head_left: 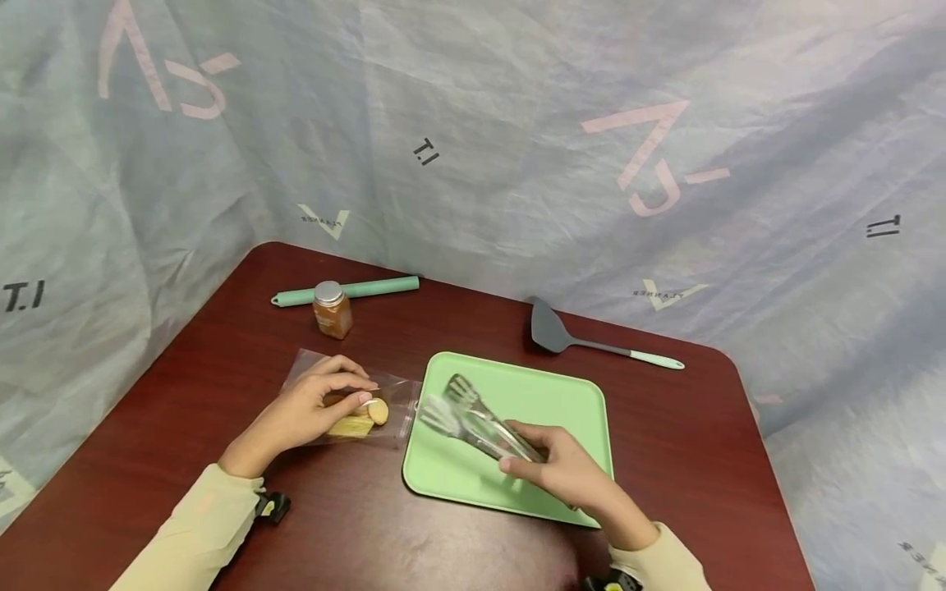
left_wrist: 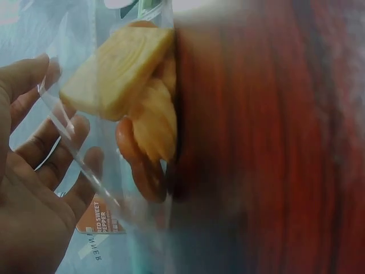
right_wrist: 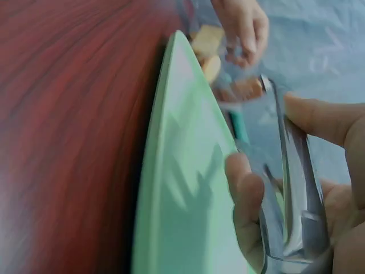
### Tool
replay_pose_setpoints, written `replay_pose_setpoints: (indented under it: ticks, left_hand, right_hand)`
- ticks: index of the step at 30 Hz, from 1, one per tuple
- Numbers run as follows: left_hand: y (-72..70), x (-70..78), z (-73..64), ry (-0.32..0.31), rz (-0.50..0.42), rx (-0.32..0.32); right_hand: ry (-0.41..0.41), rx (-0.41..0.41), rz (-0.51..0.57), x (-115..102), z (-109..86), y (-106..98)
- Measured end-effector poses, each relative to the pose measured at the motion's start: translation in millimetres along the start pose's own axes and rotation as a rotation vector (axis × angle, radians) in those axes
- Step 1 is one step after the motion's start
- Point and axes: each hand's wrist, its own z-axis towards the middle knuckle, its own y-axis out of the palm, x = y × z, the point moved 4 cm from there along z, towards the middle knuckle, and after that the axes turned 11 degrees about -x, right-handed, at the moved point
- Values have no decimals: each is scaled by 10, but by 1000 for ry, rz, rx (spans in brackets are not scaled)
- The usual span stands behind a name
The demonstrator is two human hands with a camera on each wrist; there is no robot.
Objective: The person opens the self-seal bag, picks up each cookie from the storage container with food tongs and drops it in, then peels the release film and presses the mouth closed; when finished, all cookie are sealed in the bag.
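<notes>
My left hand (head_left: 310, 404) is over a clear zip-top plastic bag (head_left: 402, 414), pinching its upper film between thumb and fingers. Inside the bag are a flat yellow slice (left_wrist: 117, 71), a pale ridged piece (left_wrist: 154, 123) and a reddish-brown curved piece (left_wrist: 137, 154). A round tan piece (head_left: 378, 411) shows near the bag's zip side. Above a light green tray (head_left: 562, 402), my right hand (head_left: 565, 464) grips metal tongs (head_left: 480, 431) by their arms. The tongs' heads are apart with nothing between them, and point left toward the bag.
Behind the bag stands a spice jar (head_left: 332, 312) with a silver lid; its label reads red sweet pepper. A green rod-like tool (head_left: 380, 286) lies behind the jar. A grey spatula (head_left: 550, 328) lies beyond the tray. Printed grey cloth (head_left: 480, 164) hangs around the table.
</notes>
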Motion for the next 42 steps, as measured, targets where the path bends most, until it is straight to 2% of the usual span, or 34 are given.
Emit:
replay_pose_setpoints:
  ticks: [4, 8, 11, 15, 20, 23, 27, 33, 38, 42]
  left_hand:
    - [17, 3, 1, 1, -7, -8]
    - [36, 4, 21, 25, -21, -3]
    - [52, 12, 45, 43, -28, 1]
    - [52, 17, 50, 49, -28, 0]
    - [43, 17, 40, 39, -23, -1]
    - [42, 18, 35, 35, -22, -4]
    - [42, 22, 32, 23, -23, -9]
    - [43, 10, 31, 11, -23, -11]
    - [47, -2, 33, 17, -28, -8]
    - [55, -3, 38, 25, -35, -10]
  right_hand:
    - [21, 193, 28, 155, -310, -245]
    - [103, 373, 34, 328, -611, -472]
    - [205, 464, -32, 468, -813, -612]
    - [342, 531, -183, 610, -1017, -742]
    - [412, 570, -408, 728, -1141, -847]
    - [432, 584, -495, 787, -1140, -880]
    - [499, 586, -530, 857, -1126, -903]
    - [581, 541, -555, 923, -1145, -923]
    - [595, 506, -614, 949, -1156, -920]
    - [572, 520, -675, 943, -1164, -903]
